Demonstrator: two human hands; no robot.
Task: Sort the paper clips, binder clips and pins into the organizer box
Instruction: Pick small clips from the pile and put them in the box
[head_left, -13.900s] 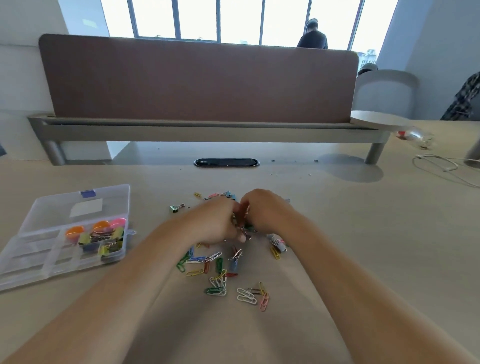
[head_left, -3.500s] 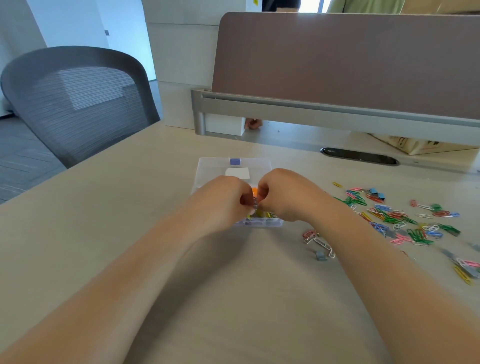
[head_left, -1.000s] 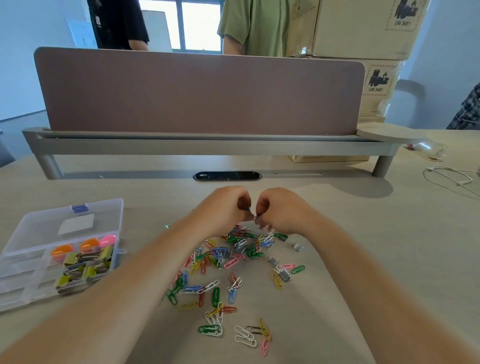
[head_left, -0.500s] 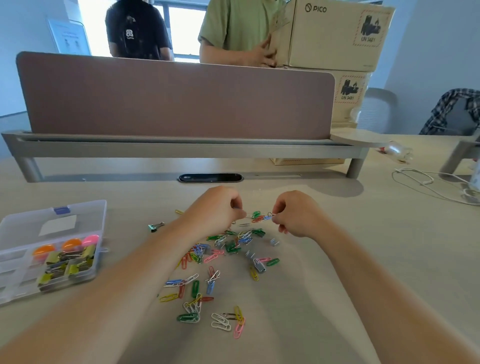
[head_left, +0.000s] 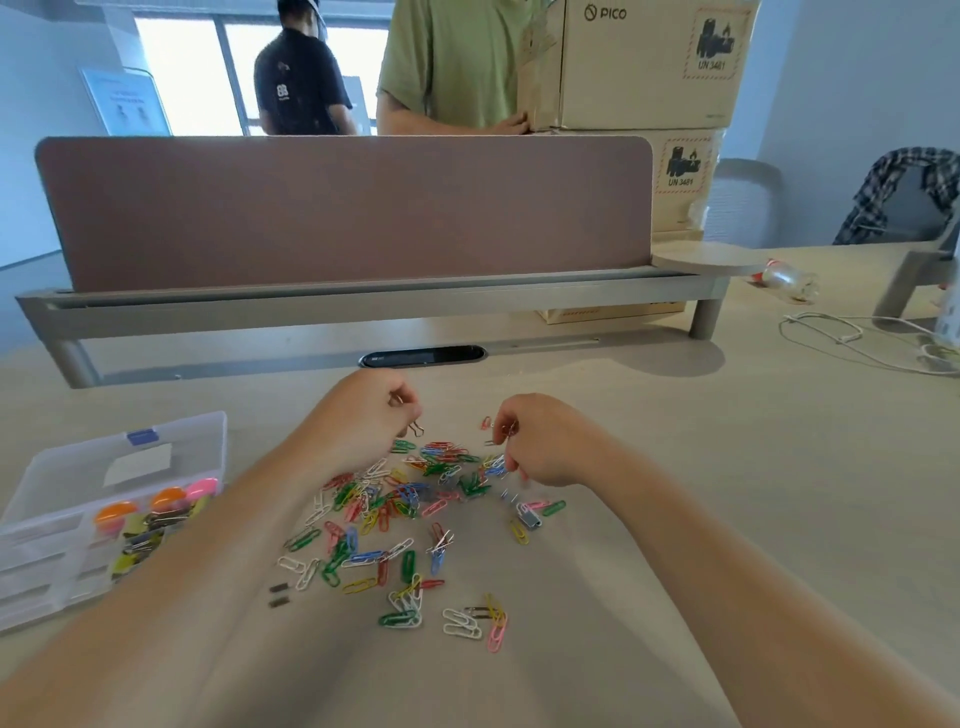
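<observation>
A heap of coloured paper clips (head_left: 405, 512) is spread over the desk between my forearms. My left hand (head_left: 363, 415) hovers over the heap's far left edge, fingers pinched on a small wire clip (head_left: 415, 429). My right hand (head_left: 545, 441) is at the far right edge, fingertips pinched on another small clip (head_left: 509, 429). A small silver binder clip (head_left: 530, 517) lies just under my right wrist. The clear organizer box (head_left: 62, 540) sits open at the left. It holds yellow binder clips (head_left: 140, 535) and orange and pink pins (head_left: 166, 499).
A brown divider panel (head_left: 343, 208) on a grey rail crosses the desk behind a black cable slot (head_left: 422, 357). Two people and stacked cardboard boxes (head_left: 649, 62) stand beyond it. A white cable (head_left: 841, 338) and a plastic bottle (head_left: 784, 283) lie at the right.
My hands have drawn further apart, each keeping a small clip pinched. The view has tilted up a little. The box has not moved.
</observation>
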